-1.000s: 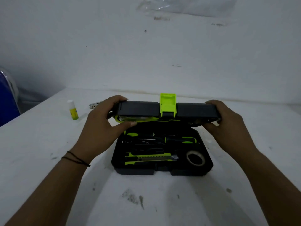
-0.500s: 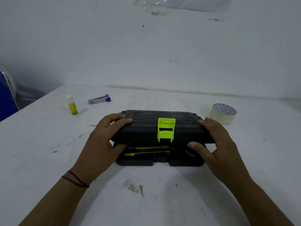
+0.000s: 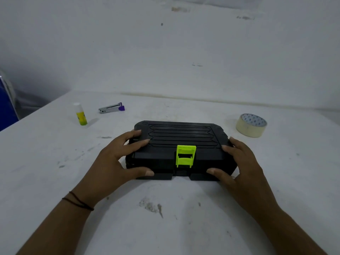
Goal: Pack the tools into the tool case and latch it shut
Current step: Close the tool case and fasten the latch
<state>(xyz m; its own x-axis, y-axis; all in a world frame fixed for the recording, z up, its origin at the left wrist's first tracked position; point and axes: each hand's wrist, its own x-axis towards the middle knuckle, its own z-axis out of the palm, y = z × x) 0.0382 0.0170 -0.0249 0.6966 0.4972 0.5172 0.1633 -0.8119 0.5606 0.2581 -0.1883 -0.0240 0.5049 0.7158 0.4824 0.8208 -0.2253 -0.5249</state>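
Hands [image 3: 114, 161] [image 3: 241, 166] grip closed case [image 3: 182, 137], apparently unlatched.

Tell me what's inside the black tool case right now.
Nothing shows: the tool case lid is down, hiding the contents. Only the green latch and both hands, left hand and right hand, show outside.

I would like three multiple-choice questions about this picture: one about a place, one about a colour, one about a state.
1. Where does the beige roll of tape lie?
A. on the black plastic tool case
B. on the white table, right of the case
C. in the left hand

2. What colour is the plastic latch on the case front?
A. lime green
B. red
C. white

3. In what state is the lid of the black plastic tool case?
A. raised upright
B. taken off
C. down on the base

Answers: 1 B, the roll stands apart on the white table. 2 A, the latch is bright green against black. 3 C, no contents show, and the left hand and right hand grip the ends.
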